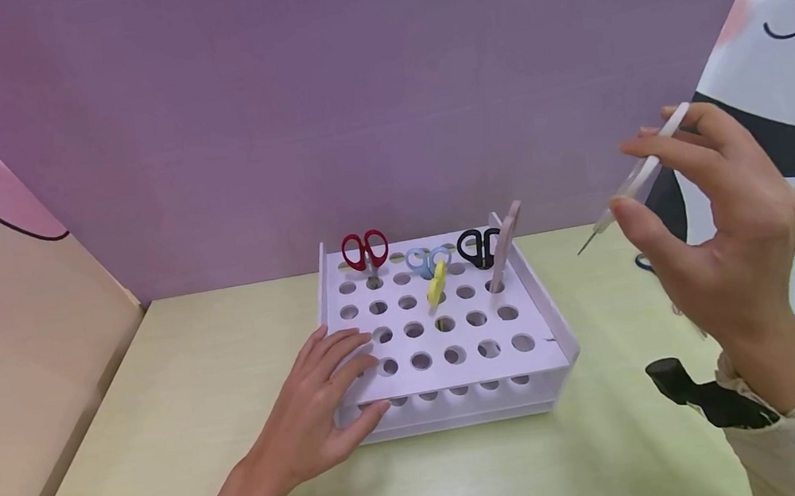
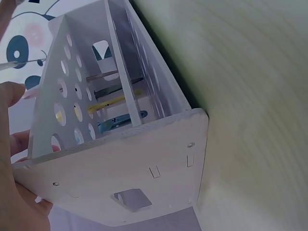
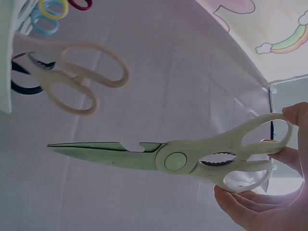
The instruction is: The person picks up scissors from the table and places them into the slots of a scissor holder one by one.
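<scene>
A white, box-shaped rack [image 1: 434, 342] with round holes stands at centre, best steadied by the left hand [image 1: 316, 415] resting, fingers extended, on its near-left corner, while the raised right hand [image 1: 733, 224], at right, pinches pale-handled metal scissors [image 3: 175, 161], ideally blades together and tip-down; no writing is legible.

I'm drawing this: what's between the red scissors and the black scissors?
In the head view, the light blue scissors stand between the red scissors and the black scissors, with the yellow scissors just in front of the light blue pair.
</scene>
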`<act>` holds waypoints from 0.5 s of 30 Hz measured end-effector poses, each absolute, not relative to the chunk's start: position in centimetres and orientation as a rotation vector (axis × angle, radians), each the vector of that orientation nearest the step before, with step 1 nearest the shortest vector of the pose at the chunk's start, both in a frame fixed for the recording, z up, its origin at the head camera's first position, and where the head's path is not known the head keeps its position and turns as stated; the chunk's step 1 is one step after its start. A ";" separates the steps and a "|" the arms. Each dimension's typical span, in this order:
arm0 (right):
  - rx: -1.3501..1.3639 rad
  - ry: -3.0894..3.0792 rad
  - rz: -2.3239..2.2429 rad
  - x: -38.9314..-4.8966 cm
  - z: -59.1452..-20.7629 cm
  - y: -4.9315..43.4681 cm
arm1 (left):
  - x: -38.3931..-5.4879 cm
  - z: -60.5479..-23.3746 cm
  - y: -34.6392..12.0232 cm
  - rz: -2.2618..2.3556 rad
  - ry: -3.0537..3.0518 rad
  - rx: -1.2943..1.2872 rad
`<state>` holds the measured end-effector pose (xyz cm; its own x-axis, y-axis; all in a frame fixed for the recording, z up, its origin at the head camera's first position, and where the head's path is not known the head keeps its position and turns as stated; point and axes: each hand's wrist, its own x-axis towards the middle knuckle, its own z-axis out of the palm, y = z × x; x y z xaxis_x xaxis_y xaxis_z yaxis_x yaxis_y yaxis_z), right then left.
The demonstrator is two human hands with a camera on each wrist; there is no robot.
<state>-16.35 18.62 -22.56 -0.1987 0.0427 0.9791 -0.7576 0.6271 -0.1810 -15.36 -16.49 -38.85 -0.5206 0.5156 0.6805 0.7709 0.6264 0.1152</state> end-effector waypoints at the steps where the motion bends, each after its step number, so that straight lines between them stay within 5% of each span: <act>1: 0.618 -1.605 0.811 -16.3 -22.4 18.5 | -15.4 -38.9 -16.5 -0.548 -2.241 -1.001; 15: 0.792 -1.460 0.989 -15.4 -21.4 14.8 | -15.5 -39.0 -16.5 -0.544 -2.232 -0.983</act>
<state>-15.44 14.82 -21.40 -0.1270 0.0594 0.9901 -0.8976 0.4178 -0.1402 -15.50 -16.49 -39.04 -0.5220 0.5020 0.6896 0.7630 0.6362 0.1144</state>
